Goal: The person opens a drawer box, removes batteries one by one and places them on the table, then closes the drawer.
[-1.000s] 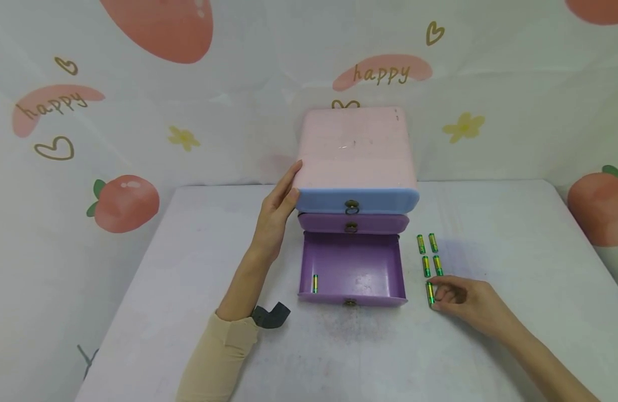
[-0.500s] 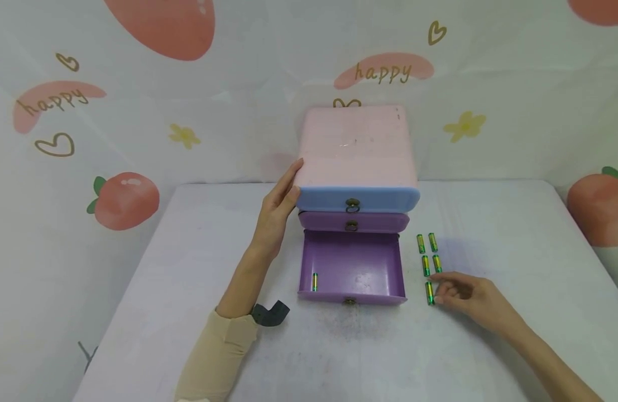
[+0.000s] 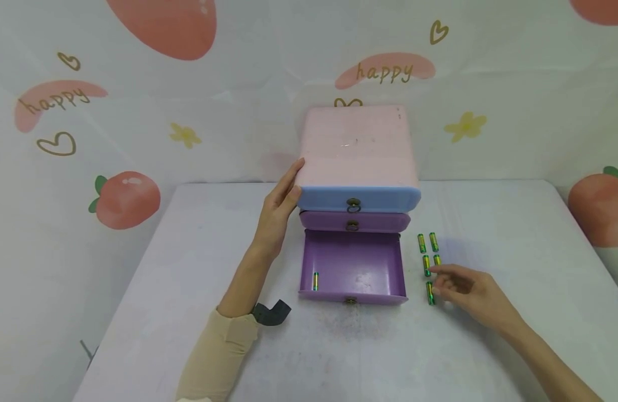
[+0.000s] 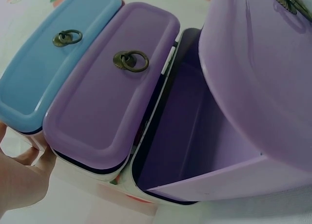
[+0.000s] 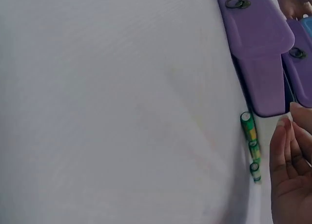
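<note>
A small cabinet with a pink top (image 3: 356, 145) has a blue drawer (image 3: 329, 199) above two purple ones. The bottom purple drawer (image 3: 359, 257) is pulled out, with one green-and-yellow battery (image 3: 316, 281) lying near its front left corner. My left hand (image 3: 276, 220) rests against the cabinet's left side; its fingers touch the wall beside the closed drawers in the left wrist view. To the right of the drawer, several matching batteries lie in two columns. My right hand (image 3: 472, 293) hovers by the nearest battery (image 3: 430, 293), thumb and index finger apart and holding nothing.
The cabinet stands on a white-covered table (image 3: 228, 212) near a patterned backdrop (image 3: 248, 84). A dark angled piece (image 3: 272, 312) sticks out from my left wrist. Brass ring pulls (image 4: 130, 61) hang on the drawer fronts.
My right thumb and index finger have drawn away from the nearest battery, the index finger shifting toward the farther ones. That battery stays on the table. My left hand keeps its place.
</note>
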Available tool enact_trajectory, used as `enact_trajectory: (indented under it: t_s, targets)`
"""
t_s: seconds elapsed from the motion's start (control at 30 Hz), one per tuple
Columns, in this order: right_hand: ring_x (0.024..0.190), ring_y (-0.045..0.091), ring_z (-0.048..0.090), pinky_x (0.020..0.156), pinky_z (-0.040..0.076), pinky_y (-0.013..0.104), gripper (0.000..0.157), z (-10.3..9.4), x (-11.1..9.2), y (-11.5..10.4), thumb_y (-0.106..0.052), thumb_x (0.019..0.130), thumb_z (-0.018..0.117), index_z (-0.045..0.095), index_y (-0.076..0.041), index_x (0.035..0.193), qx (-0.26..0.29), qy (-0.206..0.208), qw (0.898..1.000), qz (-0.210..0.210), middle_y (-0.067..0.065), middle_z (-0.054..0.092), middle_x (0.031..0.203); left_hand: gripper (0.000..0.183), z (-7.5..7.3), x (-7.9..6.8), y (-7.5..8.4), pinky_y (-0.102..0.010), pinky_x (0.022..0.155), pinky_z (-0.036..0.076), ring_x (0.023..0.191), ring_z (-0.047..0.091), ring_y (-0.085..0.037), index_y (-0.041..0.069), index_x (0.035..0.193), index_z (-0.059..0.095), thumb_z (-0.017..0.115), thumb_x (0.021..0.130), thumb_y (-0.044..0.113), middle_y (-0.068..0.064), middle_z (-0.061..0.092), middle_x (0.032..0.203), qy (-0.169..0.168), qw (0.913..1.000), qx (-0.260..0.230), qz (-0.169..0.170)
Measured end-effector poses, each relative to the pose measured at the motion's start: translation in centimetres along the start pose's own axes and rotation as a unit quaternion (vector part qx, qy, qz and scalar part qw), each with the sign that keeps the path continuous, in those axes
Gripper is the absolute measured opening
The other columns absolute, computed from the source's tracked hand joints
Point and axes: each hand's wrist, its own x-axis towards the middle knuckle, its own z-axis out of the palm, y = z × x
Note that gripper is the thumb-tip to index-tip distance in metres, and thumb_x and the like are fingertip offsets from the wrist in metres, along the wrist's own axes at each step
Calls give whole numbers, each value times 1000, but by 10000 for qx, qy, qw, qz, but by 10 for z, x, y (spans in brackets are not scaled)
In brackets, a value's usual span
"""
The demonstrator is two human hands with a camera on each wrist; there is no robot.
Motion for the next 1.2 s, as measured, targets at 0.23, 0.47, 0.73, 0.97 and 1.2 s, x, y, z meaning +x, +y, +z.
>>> enact_trajectory:
  t_s: [0.23, 0.47, 0.73, 0.97, 1.2]
  targets:
    - [75, 9, 64, 74, 53, 16, 35, 1, 8, -16, 11, 82, 73, 65, 7, 117, 156, 127, 9989, -420, 3, 71, 88, 48, 1, 1, -1, -39, 119, 22, 148, 22, -7, 22, 155, 37, 44, 107, 26, 9, 29, 161, -18, 10000, -2, 13]
    - [77, 11, 65, 79, 53, 17, 36, 7, 18, -29, 12, 82, 73, 65, 7, 117, 463, 11, 9955, -824, 4, 69, 89, 49, 0, 1, -2, -39, 119, 23, 147, 23, -7, 23, 155, 38, 45, 107, 28, 10, 29, 160, 29, 10000, 35, 28]
    - [78, 12, 65, 77, 55, 20, 33, 21, 34, -45, 9, 85, 72, 66, 6, 117, 690, -168, 9941, -822, 4, 70, 91, 50, 1, 1, -1, -39, 119, 23, 147, 24, -7, 24, 154, 38, 47, 106, 31, 10, 30, 160, 71, 10000, 45, 22]
    - [81, 14, 67, 75, 56, 23, 31, 32, 44, -57, 6, 87, 71, 66, 5, 118, 981, -440, 9918, -692, 5, 70, 94, 50, 1, 0, 0, -40, 119, 22, 148, 23, -8, 22, 155, 37, 45, 106, 29, 9, 29, 160, 4, 10000, 16, 93]
    - [81, 17, 67, 72, 56, 26, 28, 46, 57, -64, -2, 88, 73, 68, -1, 116, 1074, -809, 9895, -529, 4, 70, 94, 50, 1, 1, -2, -39, 120, 21, 148, 22, -8, 21, 155, 36, 45, 107, 28, 8, 28, 161, -44, 9999, -50, 145]
